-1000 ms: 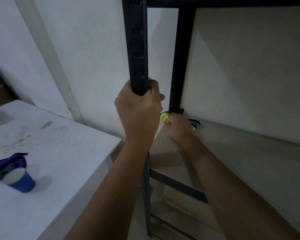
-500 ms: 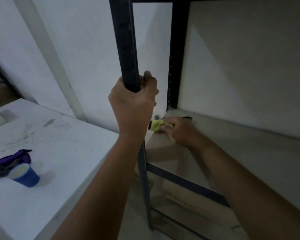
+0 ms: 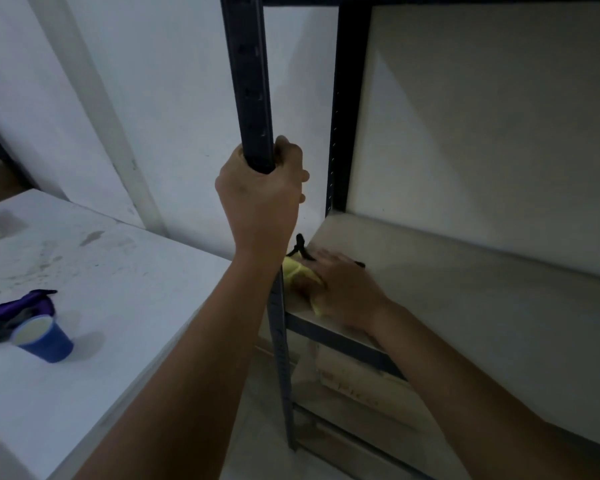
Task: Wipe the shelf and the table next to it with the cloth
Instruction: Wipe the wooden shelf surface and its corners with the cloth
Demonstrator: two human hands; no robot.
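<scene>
Your right hand (image 3: 343,289) presses the yellow cloth (image 3: 300,277) flat on the shelf (image 3: 465,289), fingers laid over it; the grip's tightness can't be told. The cloth's long axis runs from the shelf's front edge toward the back corner, just beside the front post (image 3: 252,81). Your left hand (image 3: 260,199) wraps that post above the cloth. Leftward lies the tabletop (image 3: 118,289), with a blue cup (image 3: 44,341) and purple fabric (image 3: 14,310).
</scene>
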